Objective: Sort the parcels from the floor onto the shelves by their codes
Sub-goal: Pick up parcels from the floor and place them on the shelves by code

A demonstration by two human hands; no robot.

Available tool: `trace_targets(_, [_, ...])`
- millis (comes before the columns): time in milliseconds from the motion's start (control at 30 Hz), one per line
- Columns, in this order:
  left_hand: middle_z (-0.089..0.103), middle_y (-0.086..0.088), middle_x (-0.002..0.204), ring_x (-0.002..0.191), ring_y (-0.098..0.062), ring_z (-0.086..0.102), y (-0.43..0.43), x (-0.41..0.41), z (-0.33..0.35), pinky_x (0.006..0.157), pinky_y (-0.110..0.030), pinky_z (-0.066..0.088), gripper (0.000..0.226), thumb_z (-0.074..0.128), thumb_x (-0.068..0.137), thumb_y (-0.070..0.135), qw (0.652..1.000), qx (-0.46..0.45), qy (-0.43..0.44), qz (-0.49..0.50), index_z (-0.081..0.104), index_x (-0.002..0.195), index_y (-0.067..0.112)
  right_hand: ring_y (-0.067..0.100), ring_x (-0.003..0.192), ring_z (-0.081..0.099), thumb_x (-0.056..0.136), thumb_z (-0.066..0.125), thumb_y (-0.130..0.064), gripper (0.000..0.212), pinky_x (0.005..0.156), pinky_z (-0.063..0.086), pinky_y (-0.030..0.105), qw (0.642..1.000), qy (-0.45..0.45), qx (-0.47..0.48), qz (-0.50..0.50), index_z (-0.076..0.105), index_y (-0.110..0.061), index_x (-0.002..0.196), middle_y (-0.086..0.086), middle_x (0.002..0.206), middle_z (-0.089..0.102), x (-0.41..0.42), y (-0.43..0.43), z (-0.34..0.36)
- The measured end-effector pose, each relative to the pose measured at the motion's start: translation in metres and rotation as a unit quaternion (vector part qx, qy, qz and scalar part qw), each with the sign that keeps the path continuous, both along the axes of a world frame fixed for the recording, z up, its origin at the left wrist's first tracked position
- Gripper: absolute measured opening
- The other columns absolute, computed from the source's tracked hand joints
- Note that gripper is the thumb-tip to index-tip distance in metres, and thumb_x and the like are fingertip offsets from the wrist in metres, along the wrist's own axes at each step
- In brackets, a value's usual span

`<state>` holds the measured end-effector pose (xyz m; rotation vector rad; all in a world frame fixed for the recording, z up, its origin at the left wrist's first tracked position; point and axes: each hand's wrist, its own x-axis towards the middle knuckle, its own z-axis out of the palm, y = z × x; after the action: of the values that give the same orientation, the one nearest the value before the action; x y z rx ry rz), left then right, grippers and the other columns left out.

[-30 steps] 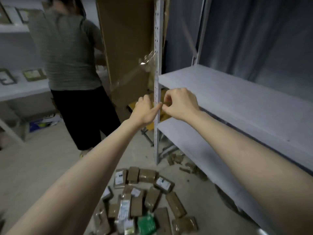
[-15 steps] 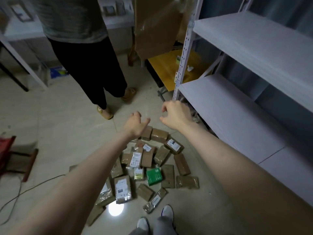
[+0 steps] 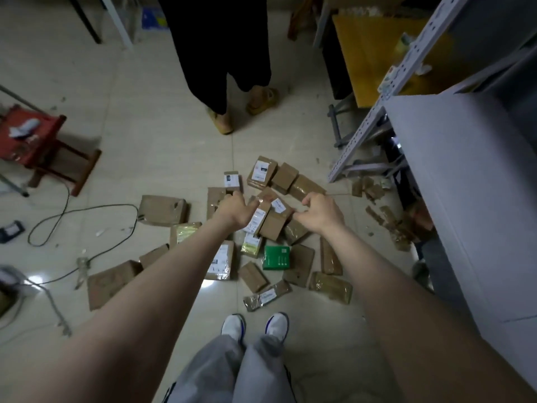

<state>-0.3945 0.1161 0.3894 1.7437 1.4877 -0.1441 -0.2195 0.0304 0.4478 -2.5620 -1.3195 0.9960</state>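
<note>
- Head view: the parcels lie in a heap on the floor, at 12 o'clock from the person's white shoes.
- Both arms reach out over the heap. The left hand is over its 10 o'clock side. The right hand is over its 2 o'clock side.
- The fingers of both hands are half bent and hold nothing. They look well above the parcels, not touching them.
- Between the two hands, a brown parcel with a white label sits on top of the heap.
- A green box lies at 6 o'clock from the hands, nearer the shoes.
- The grey shelf stands at 3 o'clock from the heap.
- Another person stands at 12 o'clock, past the heap. A cable loops over the floor at 9 o'clock.
- I think the step now is to pick a parcel. Nothing looks sorted yet.
- To do it well, the person should bend down and take one parcel from the top, so the others do not slide.
- Turn the label up and read the code before walking to the shelf. I cannot read any code from here.
- Mind the cable and the other person's feet.
</note>
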Motion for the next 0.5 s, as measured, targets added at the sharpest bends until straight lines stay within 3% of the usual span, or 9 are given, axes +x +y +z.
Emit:
trace_targets(100, [0.062,-0.021,0.119,0.107,-0.038,0.059,0.001,-0.020,-0.031,0.093,-0.043,0.050,0.071,0.042,0.093,0.058,0.998,-0.025,0.012,0.052,0.054,0.124,-0.005,0.020,0.085,0.054,0.084,0.070,-0.030,0.018,0.070,0.043,0.027,0.999,0.038,-0.004,0.006,0.061,-0.022,0.097,-0.001,0.099,0.062,-0.012,0.010,-0.036])
trace_targets(200, [0.064,-0.027,0.116,0.105,-0.041,0.060,0.007,-0.039,-0.063,0.087,-0.042,0.048,0.058,0.048,0.097,0.045,0.995,-0.037,0.026,0.090,0.057,0.118,-0.008,0.017,0.084,0.050,0.086,0.071,-0.028,0.016,0.075,0.041,0.027,0.996,0.089,-0.007,-0.003,0.057,-0.020,0.089,-0.004,0.089,0.056,-0.025,0.025,-0.069])
trace_targets(400, [0.061,-0.025,0.120,0.111,-0.040,0.057,0.020,-0.060,-0.130,0.092,-0.041,0.046,0.054,0.045,0.099,0.045,0.989,-0.056,0.077,0.111,0.056,0.120,-0.004,0.015,0.087,0.051,0.091,0.067,-0.019,0.013,0.085,0.046,0.031,0.982,0.173,-0.038,-0.067,0.062,-0.013,0.101,0.002,0.098,0.060,-0.036,0.052,-0.149])
trace_targets(500, [0.058,-0.024,0.125,0.112,-0.039,0.056,0.035,-0.055,-0.171,0.094,-0.042,0.047,0.055,0.051,0.095,0.046,0.985,-0.065,0.079,0.136,0.054,0.122,-0.003,0.028,0.100,0.060,0.089,0.070,-0.021,0.033,0.097,0.050,0.043,0.970,0.202,-0.052,-0.129,0.061,-0.002,0.114,0.009,0.112,0.065,-0.033,0.064,-0.195])
